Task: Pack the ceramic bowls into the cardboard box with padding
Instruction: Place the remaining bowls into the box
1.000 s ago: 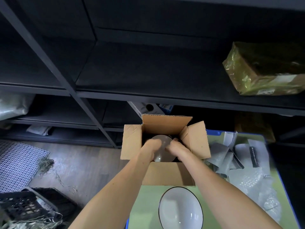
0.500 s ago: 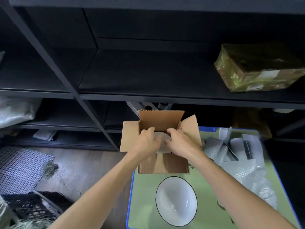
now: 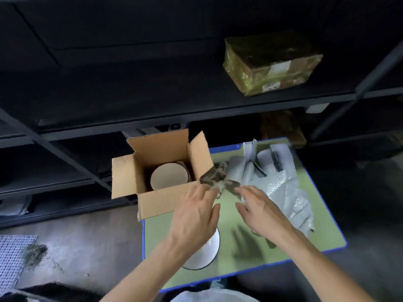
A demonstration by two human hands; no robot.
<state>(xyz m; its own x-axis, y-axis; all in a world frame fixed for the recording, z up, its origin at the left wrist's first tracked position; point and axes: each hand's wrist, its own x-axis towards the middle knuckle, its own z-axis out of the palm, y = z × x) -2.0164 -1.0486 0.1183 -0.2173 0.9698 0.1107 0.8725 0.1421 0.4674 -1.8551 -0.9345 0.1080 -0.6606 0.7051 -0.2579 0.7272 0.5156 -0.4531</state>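
Head view, left hand (image 3: 196, 216), right hand (image 3: 259, 210) withdrawn from box (image 3: 157, 201), bowl (image 3: 169, 176) left inside

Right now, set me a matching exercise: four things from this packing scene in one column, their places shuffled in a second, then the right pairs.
Things
1. cream ceramic bowl
2. white ceramic bowl with a black rim
3. yellow-taped parcel
4. clear bubble wrap sheet

Places
A. on the dark metal shelf
B. right part of the green tabletop
C. inside the open brown cardboard box
D. near edge of the green tabletop, partly hidden by the left hand

Pairs: 1-C, 2-D, 3-A, 4-B
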